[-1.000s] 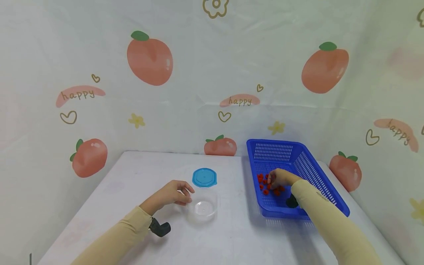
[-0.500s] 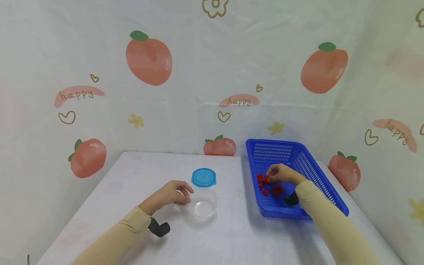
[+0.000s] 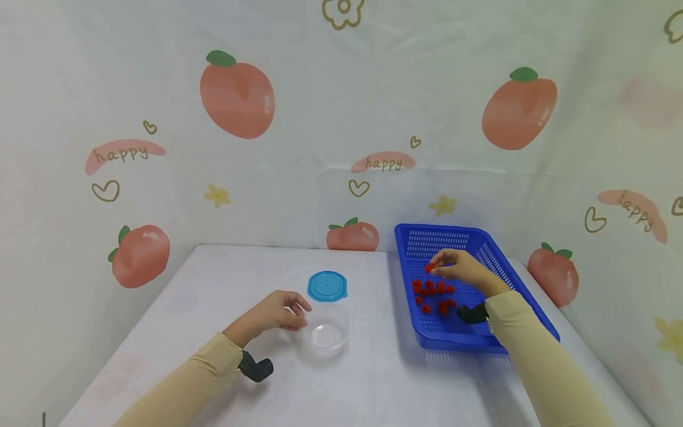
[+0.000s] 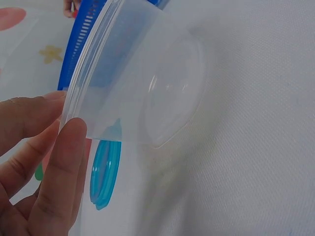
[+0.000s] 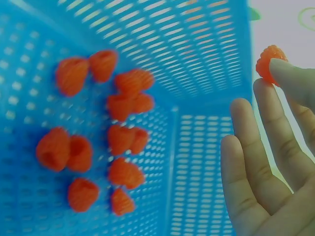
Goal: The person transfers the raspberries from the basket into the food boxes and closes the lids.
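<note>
My right hand [image 3: 463, 270] is raised over the blue plastic basket [image 3: 421, 339] and pinches a single red raspberry [image 5: 269, 62] between thumb and fingertip; its other fingers are spread. Several more raspberries [image 5: 71, 76] lie on the basket floor below, mostly toward its left side in the head view. On the left, my left hand [image 3: 273, 311] holds the rim of a round clear plastic container [image 4: 133, 78] between thumb and fingers. The container stands on the table, and its inside shows no berries. Behind it lies a flat blue lid [image 3: 328, 286].
A white cloth covers the table [image 3: 368, 379]. Behind and beside it hangs a pale curtain [image 3: 299, 118] printed with fruit. The basket's tall slotted walls [image 3: 504, 270] surround the berries, and a table strip separates basket from container.
My right hand has risen from the berries toward the back of the basket, lifting one raspberry. My left hand and the container have stayed put.
</note>
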A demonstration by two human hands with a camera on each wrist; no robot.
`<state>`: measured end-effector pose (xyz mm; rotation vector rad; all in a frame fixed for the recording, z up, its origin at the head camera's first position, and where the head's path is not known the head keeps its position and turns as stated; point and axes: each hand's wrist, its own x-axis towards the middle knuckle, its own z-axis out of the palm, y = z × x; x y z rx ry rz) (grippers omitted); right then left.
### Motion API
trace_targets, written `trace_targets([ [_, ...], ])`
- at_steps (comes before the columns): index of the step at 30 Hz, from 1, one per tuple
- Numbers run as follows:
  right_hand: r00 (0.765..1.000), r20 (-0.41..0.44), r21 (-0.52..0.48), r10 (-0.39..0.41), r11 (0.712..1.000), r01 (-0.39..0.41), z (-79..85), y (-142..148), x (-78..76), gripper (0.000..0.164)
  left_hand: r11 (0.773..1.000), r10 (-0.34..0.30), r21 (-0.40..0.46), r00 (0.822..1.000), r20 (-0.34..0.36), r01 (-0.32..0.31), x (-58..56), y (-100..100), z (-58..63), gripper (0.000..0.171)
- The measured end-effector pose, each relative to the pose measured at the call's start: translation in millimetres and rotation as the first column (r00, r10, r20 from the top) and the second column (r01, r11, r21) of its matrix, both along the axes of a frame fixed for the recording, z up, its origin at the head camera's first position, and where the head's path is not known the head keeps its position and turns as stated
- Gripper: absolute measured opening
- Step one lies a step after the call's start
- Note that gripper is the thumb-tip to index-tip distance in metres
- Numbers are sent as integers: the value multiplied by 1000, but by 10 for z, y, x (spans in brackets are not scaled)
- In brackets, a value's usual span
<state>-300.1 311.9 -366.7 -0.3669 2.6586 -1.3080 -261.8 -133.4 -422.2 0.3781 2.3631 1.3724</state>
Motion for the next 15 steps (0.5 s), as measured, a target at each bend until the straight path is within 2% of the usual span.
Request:
trace_targets([
  [6, 999, -19, -89, -36, 995, 35, 93, -8, 38, 33, 1000, 1, 3, 1000, 6, -1, 2, 4, 2, 32],
  [15, 997, -60, -182, -49, 983, 38, 218, -118, 146, 38, 1000, 2, -9, 1000, -5, -2, 7, 9, 12, 32],
])
